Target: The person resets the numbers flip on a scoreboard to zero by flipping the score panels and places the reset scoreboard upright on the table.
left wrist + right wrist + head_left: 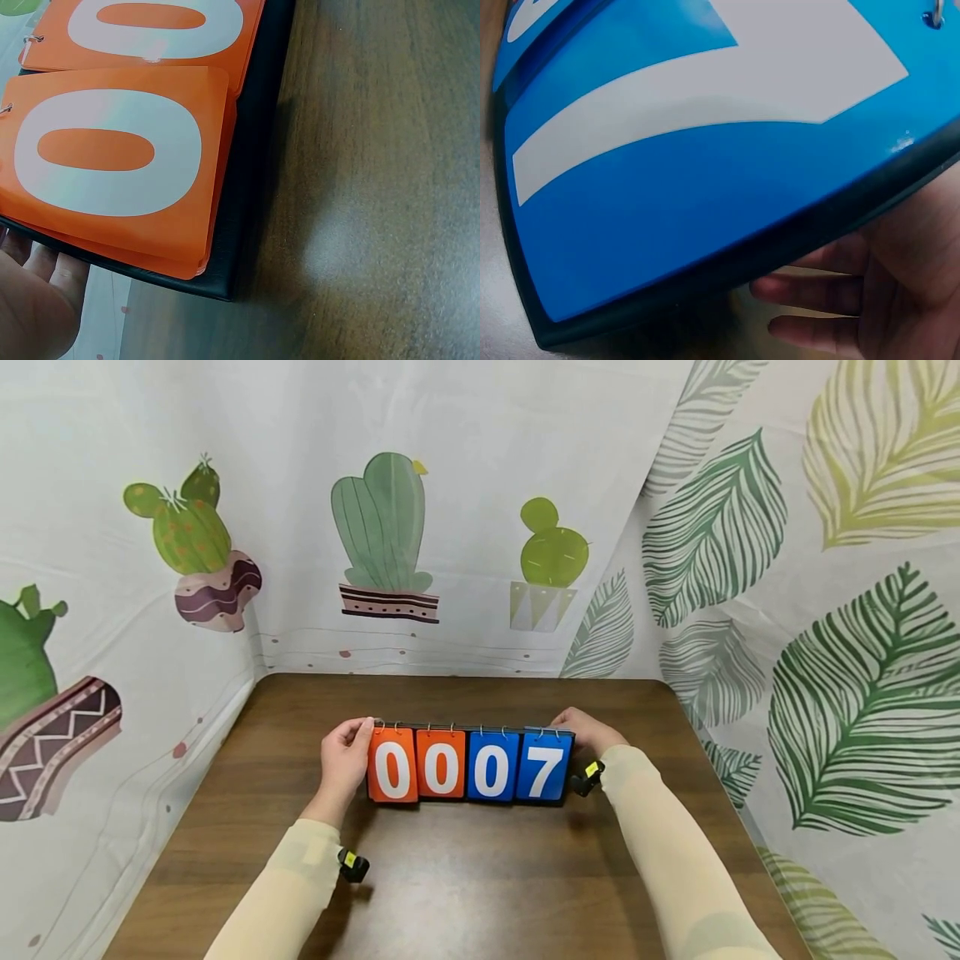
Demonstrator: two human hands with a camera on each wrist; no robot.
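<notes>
Across the brown tabletop [465, 893], left hand [346, 764] grips flip scoreboard [480, 766]; right hand [592, 732] closure cannot be verified from here; apparent positioning step next calls for level support.

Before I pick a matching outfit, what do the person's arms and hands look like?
The left sleeve and right sleeve are long and pale yellow, each with a black camera marked yellow near the cuff. The left hand and right hand are bare.
</notes>
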